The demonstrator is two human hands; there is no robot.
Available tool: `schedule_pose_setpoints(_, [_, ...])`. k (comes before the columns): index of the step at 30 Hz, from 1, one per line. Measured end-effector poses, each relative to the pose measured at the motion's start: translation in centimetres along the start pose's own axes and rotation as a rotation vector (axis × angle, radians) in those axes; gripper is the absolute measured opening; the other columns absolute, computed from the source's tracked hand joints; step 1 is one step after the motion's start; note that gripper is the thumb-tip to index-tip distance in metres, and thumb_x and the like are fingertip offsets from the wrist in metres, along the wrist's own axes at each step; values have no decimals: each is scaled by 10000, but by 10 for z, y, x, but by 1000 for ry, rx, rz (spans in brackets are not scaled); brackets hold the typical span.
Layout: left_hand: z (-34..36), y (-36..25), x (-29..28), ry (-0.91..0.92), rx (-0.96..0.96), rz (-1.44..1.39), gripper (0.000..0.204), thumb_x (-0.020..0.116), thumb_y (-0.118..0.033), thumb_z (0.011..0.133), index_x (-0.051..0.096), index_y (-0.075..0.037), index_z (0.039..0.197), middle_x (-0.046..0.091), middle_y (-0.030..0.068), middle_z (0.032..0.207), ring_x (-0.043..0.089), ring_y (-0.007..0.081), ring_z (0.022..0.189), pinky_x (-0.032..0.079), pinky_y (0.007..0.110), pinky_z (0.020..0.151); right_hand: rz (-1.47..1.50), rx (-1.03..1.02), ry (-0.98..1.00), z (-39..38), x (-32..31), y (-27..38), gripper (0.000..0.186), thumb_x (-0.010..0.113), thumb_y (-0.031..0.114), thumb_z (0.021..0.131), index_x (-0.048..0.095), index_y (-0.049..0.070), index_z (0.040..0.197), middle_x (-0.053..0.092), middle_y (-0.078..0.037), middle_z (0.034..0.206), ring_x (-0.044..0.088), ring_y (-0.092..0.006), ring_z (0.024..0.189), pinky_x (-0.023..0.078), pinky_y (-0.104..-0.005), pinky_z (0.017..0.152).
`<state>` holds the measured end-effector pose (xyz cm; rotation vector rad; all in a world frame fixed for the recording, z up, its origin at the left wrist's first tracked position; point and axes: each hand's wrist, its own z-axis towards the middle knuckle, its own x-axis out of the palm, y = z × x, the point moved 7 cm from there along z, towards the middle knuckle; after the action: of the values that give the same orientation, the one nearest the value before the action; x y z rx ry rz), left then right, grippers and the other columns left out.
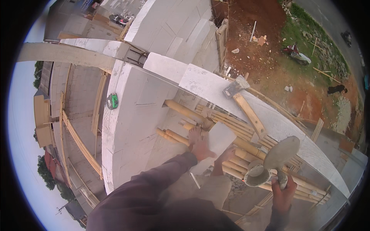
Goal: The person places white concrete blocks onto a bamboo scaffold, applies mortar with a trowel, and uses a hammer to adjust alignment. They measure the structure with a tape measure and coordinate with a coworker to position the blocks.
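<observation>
My left hand [199,145] is spread out against the left edge of a pale lightweight block [220,141], its thumb over the face. The block lies tilted between my two bare feet, above bamboo poles. My right hand [284,192] grips the handle of a trowel [282,153] with a broad rounded blade coated in grey mortar. Just left of that hand, a mortar-crusted bowl [257,176] rests on the bamboo. Beyond the block, a hammer [249,114] with a wooden handle and a heavy, blocky head lies across the wall top.
Bamboo poles [177,109] form the platform under me. A white block wall [208,82] curves past the far side, another [115,134] at left. A green tape measure [112,101] sits on the left wall. Red ground and a parked motorcycle [296,54] lie far below.
</observation>
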<state>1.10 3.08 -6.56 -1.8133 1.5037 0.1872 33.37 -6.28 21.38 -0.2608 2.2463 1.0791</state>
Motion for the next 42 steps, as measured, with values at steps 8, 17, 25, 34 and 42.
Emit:
schedule_pose_setpoints(8, [-31, 119, -106, -329, -189, -532, 1289, 892, -327, 529, 154, 79, 1505, 385, 336, 1375, 380, 479, 1303, 354, 501, 1092, -18, -232, 323, 138, 146, 247, 225, 596, 128, 848, 610, -44, 993, 574, -124, 740, 505, -156, 674, 419, -337, 636])
schedule_pose_setpoints(17, [-73, 254, -121, -606, -358, -1048, 1198, 878, -168, 561, 178, 73, 1503, 453, 295, 1346, 501, 393, 1236, 427, 418, 1057, -889, -821, 309, 193, 299, 354, 246, 616, 182, 814, 627, -28, 943, 654, -267, 845, 626, -446, 792, 496, -531, 712])
schedule_pose_setpoints(25, [-90, 273, -111, -713, -388, -1219, 1136, 875, -138, 560, 239, 47, 1483, 509, 237, 1343, 543, 336, 1218, 448, 394, 1034, -938, -871, 193, 200, 355, 358, 205, 634, 180, 811, 632, -17, 870, 657, -258, 808, 645, -431, 809, 508, -530, 733])
schedule_pose_setpoints(34, [-80, 254, -116, -706, -393, -1221, 1083, 881, -145, 566, 281, 50, 1446, 467, 251, 1338, 497, 356, 1246, 428, 420, 1041, -739, -901, 64, 213, 416, 367, 242, 663, 153, 815, 600, -25, 967, 655, -241, 896, 644, -428, 846, 507, -519, 740])
schedule_pose_setpoints(42, [-63, 240, -133, -730, -234, -1336, 943, 869, -113, 579, 363, 35, 1361, 523, 212, 1263, 547, 309, 1182, 456, 410, 1011, -664, -830, 8, 199, 388, 346, 256, 669, 147, 812, 602, -14, 1000, 639, -210, 955, 642, -411, 870, 516, -493, 754])
